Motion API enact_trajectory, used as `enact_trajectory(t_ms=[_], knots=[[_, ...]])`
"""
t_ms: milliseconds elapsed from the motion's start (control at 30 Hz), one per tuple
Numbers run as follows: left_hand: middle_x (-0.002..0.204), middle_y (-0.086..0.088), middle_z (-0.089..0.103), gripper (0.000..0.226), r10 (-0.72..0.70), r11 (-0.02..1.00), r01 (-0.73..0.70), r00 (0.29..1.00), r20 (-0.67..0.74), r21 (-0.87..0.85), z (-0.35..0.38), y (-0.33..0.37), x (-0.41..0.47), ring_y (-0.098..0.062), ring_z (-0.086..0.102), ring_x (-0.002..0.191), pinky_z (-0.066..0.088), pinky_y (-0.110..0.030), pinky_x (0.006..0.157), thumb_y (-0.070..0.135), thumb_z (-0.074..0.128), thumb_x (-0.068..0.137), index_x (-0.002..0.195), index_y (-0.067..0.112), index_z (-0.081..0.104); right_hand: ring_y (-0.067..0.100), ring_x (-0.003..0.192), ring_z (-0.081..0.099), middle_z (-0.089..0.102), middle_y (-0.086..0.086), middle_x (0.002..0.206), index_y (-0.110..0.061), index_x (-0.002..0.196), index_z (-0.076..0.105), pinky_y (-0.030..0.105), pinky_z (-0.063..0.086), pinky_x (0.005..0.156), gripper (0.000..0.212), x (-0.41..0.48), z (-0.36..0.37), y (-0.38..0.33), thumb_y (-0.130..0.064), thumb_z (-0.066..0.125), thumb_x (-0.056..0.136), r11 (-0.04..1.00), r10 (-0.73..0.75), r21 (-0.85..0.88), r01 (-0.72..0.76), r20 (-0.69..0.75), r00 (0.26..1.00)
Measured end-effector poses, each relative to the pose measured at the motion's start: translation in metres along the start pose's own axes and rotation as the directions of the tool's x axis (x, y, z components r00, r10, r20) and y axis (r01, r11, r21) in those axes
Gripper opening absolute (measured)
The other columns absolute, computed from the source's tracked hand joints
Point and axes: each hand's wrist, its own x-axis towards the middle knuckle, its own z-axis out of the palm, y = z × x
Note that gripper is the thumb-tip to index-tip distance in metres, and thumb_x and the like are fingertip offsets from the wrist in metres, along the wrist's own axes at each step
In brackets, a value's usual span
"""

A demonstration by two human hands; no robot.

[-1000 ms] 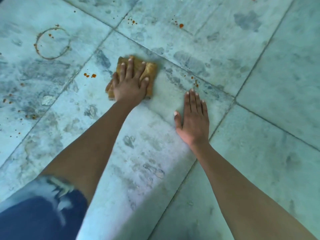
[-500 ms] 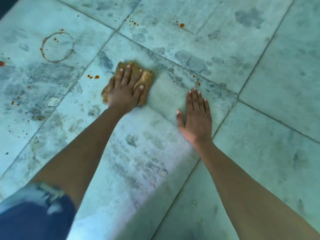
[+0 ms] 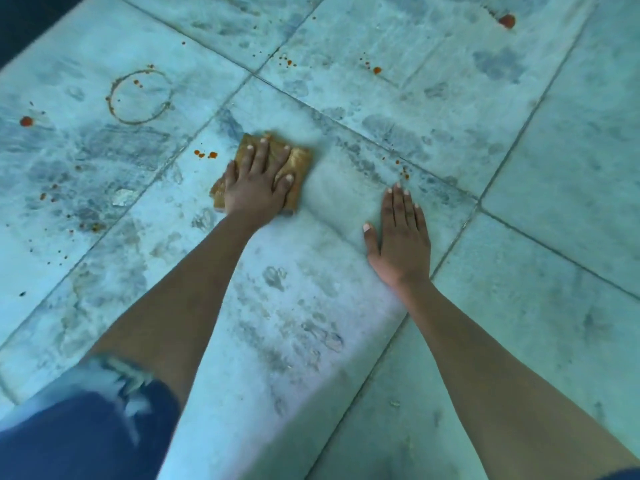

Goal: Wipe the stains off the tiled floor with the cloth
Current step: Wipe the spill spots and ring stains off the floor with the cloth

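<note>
A folded yellow-brown cloth (image 3: 298,164) lies flat on the pale tiled floor (image 3: 311,271). My left hand (image 3: 258,183) presses down on it with fingers spread, covering most of it. My right hand (image 3: 398,233) rests flat on the bare tile to the right, fingers together, holding nothing. Two small orange-red spots (image 3: 205,154) sit just left of the cloth. A brown ring stain (image 3: 140,97) marks the tile at the upper left. Tiny red specks (image 3: 403,171) lie near the grout line above my right hand.
More red drops dot the floor: one at the far left (image 3: 26,121), some at the top centre (image 3: 287,62), one drop (image 3: 376,70) and a larger one (image 3: 506,20) at the top right. My knee in torn blue jeans (image 3: 86,417) is at the lower left.
My left hand has slid the cloth slightly down and left, then back a little toward the right. My right hand has stayed planted on the tile.
</note>
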Motion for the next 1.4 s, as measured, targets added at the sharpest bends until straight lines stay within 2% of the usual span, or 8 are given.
enact_trajectory(t_ms=[100,300,533,667,800,1033,1233,1400], knots=[[0.16,0.002,-0.001,0.052,0.045,0.999,-0.044,0.999,0.006,-0.012,0.002,0.042,0.018,-0.021,-0.004,0.146,0.0,-0.049,0.116,0.05,0.022,0.098,0.148,0.041,0.009,0.025,0.145,0.016,0.019,0.014,0.156,-0.003,0.148,0.02,0.036,0.008,0.117,0.072,-0.002,-0.002,0.001,-0.047,0.017,0.091,1.0,-0.015,-0.001,0.015,0.014,1.0],[0.159,0.005,0.007,0.055,0.438,0.893,-0.441,0.898,0.046,0.092,0.029,0.053,-0.055,-0.019,0.006,0.147,0.001,-0.044,0.116,0.056,0.01,0.091,0.145,0.044,0.007,0.029,0.143,0.021,0.023,0.017,0.154,-0.001,0.147,0.024,0.036,0.01,0.115,0.076,-0.01,-0.021,0.068,-0.052,0.019,0.09,0.988,0.151,-0.015,-0.153,-0.06,0.987],[0.16,0.007,-0.001,0.049,0.018,0.989,-0.013,0.999,0.031,-0.145,0.001,0.113,0.069,-0.018,-0.004,0.146,-0.003,-0.048,0.116,0.048,0.023,0.099,0.147,0.041,0.016,0.031,0.137,0.034,0.036,0.018,0.148,0.001,0.143,0.035,0.041,0.02,0.114,0.069,-0.013,-0.018,0.074,-0.046,0.035,0.091,0.991,0.123,-0.03,-0.128,-0.12,0.985],[0.16,0.007,-0.002,0.05,0.285,0.958,-0.279,0.953,0.106,-0.064,0.013,0.174,0.067,-0.016,-0.004,0.146,-0.003,-0.046,0.116,0.05,0.023,0.098,0.147,0.043,0.013,0.029,0.139,0.031,0.034,0.016,0.15,-0.001,0.144,0.033,0.043,0.02,0.115,0.071,-0.013,-0.018,0.077,-0.048,0.035,0.091,0.99,0.13,-0.039,-0.135,-0.108,0.986],[0.159,0.007,0.002,0.061,0.567,0.813,-0.576,0.816,0.11,0.086,0.026,0.136,0.004,-0.016,0.001,0.146,0.001,-0.043,0.116,0.062,0.011,0.088,0.146,0.044,0.006,0.027,0.142,0.025,0.029,0.015,0.153,-0.003,0.146,0.028,0.04,0.014,0.116,0.073,-0.012,-0.018,0.077,-0.049,0.032,0.09,0.989,0.143,-0.024,-0.146,-0.091,0.985],[0.16,0.003,-0.003,0.055,0.141,0.989,-0.142,0.99,0.019,0.048,0.008,0.127,0.072,-0.021,-0.004,0.146,0.0,-0.049,0.116,0.051,0.025,0.098,0.148,0.04,0.006,0.027,0.143,0.02,0.024,0.015,0.154,-0.002,0.147,0.024,0.038,0.012,0.117,0.073,-0.011,-0.018,0.076,-0.048,0.033,0.091,0.992,0.125,-0.008,-0.126,-0.085,0.988],[0.159,0.001,0.004,0.059,0.507,0.846,-0.512,0.859,0.076,0.146,0.031,0.138,-0.007,-0.019,0.002,0.146,0.002,-0.046,0.116,0.058,0.011,0.09,0.146,0.041,0.003,0.028,0.142,0.024,0.027,0.016,0.153,-0.001,0.146,0.027,0.039,0.014,0.117,0.072,-0.011,-0.018,0.075,-0.048,0.032,0.091,0.991,0.131,0.011,-0.131,-0.086,0.988],[0.16,0.004,0.002,0.059,0.195,0.976,-0.198,0.98,0.038,0.093,0.011,0.066,0.004,-0.02,0.0,0.146,0.002,-0.045,0.116,0.06,0.019,0.092,0.147,0.041,0.007,0.027,0.143,0.02,0.023,0.015,0.154,-0.001,0.147,0.024,0.038,0.013,0.117,0.073,-0.014,-0.018,0.075,-0.049,0.03,0.093,0.992,0.123,0.014,-0.122,-0.081,0.989]])
